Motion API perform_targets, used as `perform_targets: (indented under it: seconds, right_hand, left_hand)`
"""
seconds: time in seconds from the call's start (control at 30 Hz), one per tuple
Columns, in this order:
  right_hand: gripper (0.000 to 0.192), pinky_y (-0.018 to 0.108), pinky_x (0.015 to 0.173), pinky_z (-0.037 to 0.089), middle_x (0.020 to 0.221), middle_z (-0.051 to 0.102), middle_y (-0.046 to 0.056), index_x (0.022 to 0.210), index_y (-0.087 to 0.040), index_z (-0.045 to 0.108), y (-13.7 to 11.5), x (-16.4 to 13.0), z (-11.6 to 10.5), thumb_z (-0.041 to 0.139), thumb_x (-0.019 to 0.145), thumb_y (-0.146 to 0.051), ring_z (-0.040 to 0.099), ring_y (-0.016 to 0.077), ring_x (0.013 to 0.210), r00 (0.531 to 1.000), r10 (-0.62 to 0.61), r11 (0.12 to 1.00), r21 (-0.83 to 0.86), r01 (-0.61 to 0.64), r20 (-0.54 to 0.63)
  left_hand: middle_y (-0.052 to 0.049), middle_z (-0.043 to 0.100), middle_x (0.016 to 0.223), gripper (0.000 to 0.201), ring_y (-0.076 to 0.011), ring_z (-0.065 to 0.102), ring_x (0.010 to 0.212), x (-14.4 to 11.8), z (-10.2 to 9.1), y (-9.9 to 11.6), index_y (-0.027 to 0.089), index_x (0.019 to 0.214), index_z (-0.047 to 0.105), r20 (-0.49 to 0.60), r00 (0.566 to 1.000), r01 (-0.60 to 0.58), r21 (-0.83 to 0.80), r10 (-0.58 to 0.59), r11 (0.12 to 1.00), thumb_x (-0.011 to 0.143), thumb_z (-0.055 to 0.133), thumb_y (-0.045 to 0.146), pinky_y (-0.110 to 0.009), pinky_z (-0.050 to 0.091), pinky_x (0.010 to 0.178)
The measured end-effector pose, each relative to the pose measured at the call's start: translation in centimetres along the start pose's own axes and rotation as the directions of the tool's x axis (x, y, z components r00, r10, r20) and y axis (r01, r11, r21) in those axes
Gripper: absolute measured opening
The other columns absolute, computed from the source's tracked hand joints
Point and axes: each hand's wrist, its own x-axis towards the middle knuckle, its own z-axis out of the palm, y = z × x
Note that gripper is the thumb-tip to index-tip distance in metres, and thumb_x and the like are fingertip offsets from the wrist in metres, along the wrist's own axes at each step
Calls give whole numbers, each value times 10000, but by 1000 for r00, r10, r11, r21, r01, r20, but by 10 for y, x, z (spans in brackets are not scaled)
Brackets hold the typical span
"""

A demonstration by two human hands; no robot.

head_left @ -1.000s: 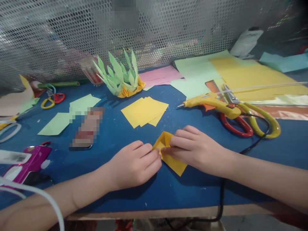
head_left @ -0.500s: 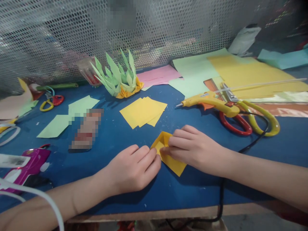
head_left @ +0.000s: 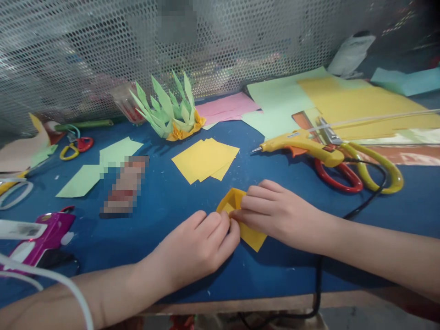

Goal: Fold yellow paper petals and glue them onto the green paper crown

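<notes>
A small, partly folded yellow paper piece lies on the blue table near the front edge. My left hand presses its fingertips on the paper's left side. My right hand pinches the paper from the right, fingers bent over a raised fold. Both hands cover the paper's middle; only its top corner and lower right corner show.
A stack of yellow paper squares lies just behind. A green and orange folded paper piece stands at the back. A yellow glue gun, red and yellow scissors and coloured sheets lie right; its black cord runs over the front edge. A purple glue gun lies left.
My left hand has slid a little to the right and forward, covering more of the paper's left part. My right hand has stayed in place on the fold.
</notes>
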Motion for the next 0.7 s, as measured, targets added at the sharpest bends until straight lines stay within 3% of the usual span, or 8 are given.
perform_targets:
  seconds: [0.33,0.47,0.6,0.7]
  right_hand:
    - [369,288,619,280,671,524,33,659,-141,600,1,2,0,373,949,-115,351,161,669,1000,1,1000,-10,-1,-7]
    - [311,289,625,287,658,514,28,730,-131,635,0,0,0,405,940,-117,374,164,683,1000,11,1000,1,-11,-10]
    - [223,293,623,300,723,534,34,807,-160,640,-1,0,-1,452,927,-148,402,167,698,997,69,998,-11,-69,-28]
    - [140,312,708,372,933,576,90,972,-149,606,1,1,-1,481,910,-157,473,190,851,985,154,988,35,-151,-75]
  left_hand:
    - [-72,647,728,209,-175,565,600,7,-2,-2,79,950,590,57,998,11,16,-12,1000,895,391,53,-292,427,513]
    - [-75,661,755,203,-170,570,602,6,-1,-5,78,965,587,57,998,-22,12,21,1000,899,397,58,-289,419,502]
    - [-63,689,841,188,-177,607,734,2,3,-9,103,954,602,-9,999,-39,-57,39,998,910,421,79,-323,478,644]
    - [-63,702,890,202,-196,615,897,-1,5,-10,114,942,619,-62,997,-42,-95,36,995,923,418,96,-358,484,786]
